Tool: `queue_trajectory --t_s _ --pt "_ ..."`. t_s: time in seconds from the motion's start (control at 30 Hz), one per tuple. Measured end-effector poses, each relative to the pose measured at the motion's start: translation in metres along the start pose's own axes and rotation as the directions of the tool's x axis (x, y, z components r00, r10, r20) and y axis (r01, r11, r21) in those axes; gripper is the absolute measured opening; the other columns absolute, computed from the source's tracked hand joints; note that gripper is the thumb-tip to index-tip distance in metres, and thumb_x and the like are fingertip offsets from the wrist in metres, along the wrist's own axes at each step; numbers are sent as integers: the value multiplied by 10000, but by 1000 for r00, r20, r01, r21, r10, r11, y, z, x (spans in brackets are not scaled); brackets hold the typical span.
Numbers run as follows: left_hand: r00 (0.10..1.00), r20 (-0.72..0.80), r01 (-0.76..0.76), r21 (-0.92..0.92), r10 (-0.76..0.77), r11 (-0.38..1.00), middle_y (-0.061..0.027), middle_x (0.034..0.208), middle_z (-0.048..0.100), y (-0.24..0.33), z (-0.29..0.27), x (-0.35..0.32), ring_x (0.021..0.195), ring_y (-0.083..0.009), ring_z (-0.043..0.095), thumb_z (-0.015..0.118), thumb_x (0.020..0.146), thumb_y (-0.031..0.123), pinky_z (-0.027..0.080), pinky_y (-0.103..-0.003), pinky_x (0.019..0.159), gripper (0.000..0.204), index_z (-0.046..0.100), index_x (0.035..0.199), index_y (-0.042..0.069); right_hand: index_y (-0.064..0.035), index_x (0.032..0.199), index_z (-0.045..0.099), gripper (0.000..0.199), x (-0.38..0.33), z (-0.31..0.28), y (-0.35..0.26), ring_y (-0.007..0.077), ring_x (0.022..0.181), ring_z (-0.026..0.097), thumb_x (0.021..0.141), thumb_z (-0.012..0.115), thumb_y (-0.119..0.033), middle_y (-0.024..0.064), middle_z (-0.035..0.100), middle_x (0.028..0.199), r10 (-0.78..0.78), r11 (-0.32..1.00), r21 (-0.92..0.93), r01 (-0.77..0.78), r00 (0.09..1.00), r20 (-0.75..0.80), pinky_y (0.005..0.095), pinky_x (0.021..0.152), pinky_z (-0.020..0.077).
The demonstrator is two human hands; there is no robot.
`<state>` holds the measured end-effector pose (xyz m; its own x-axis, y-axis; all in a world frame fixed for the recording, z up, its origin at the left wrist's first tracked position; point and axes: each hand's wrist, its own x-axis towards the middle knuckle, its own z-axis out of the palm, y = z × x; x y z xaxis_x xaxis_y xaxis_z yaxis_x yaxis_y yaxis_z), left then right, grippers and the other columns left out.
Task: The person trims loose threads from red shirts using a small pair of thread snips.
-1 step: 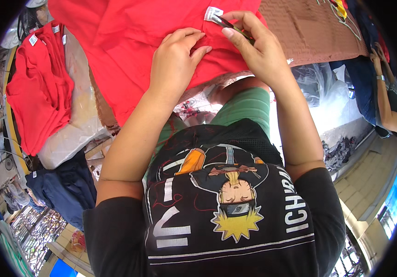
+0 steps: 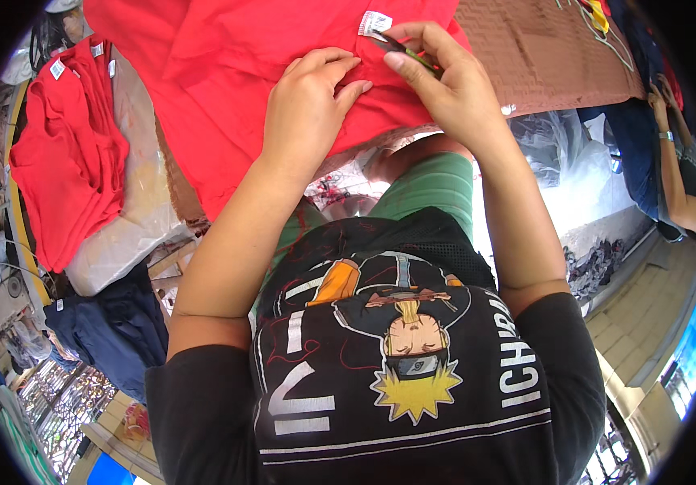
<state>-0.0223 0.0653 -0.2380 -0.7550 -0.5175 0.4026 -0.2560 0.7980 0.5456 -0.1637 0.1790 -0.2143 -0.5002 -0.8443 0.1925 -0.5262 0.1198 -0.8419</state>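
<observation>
A red garment (image 2: 227, 77) is spread over the brown-covered table in front of me and hangs past its near edge. My left hand (image 2: 309, 93) rests on the cloth, with its thumb and fingertips closed on a bit of it. My right hand (image 2: 453, 81) grips a pair of small thread snips (image 2: 413, 55), dark-bladed with some green on them. The blades point up and left, close beside a white label (image 2: 375, 23) sewn to the garment. Whether the tips touch the cloth I cannot tell.
At left, several red garments (image 2: 73, 153) with white tags lie stacked over plastic, and dark blue cloth (image 2: 109, 323) hangs below. The brown table cover (image 2: 558, 56) extends right. Clear plastic (image 2: 558, 153) sits beneath it. Another person's arm (image 2: 671, 162) shows at far right.
My right hand and the snips have shifted very slightly, and a little more of the white label shows. My left hand stays put on the red cloth.
</observation>
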Motion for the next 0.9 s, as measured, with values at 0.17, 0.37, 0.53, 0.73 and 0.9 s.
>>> queue_trajectory --t_s 0.17,0.37,0.53,0.73,0.9 --pt "1000 -13 7 9 -6 1000 -89 997 667 3 3 1 926 -269 627 734 758 207 514 -368 802 251 712 940 35 -37 1008 641 201 -2 8 20 249 872 682 860 657 -171 117 699 928 68 995 74 -71 997 37 344 772 513" --pt "998 41 -45 13 44 999 -96 929 677 2 2 7 837 -272 646 703 793 174 526 -365 727 153 711 872 44 -36 999 647 183 -5 8 20 236 867 688 860 653 -154 109 704 900 58 996 70 -62 997 58 335 763 517" --pt "942 300 199 -150 -147 968 -85 859 710 -11 -14 25 794 -125 663 649 881 187 512 -271 732 182 688 941 20 -29 1001 648 176 -5 5 21 223 864 691 862 646 -137 106 707 881 56 995 82 -64 994 93 326 761 520" --pt "893 427 232 -165 -143 959 -71 867 697 -13 -21 34 801 -131 648 590 919 149 510 -277 749 176 642 1001 3 -17 1019 648 180 -1 -1 18 203 890 685 869 632 -115 105 707 902 77 993 76 -91 982 171 316 792 515" --pt "879 468 218 -220 -93 951 -78 891 680 -14 -23 37 806 -139 636 548 937 109 510 -281 756 159 608 1011 -19 7 1035 633 175 0 -4 16 168 900 658 890 609 -88 93 688 923 81 989 98 -107 968 236 294 818 500"
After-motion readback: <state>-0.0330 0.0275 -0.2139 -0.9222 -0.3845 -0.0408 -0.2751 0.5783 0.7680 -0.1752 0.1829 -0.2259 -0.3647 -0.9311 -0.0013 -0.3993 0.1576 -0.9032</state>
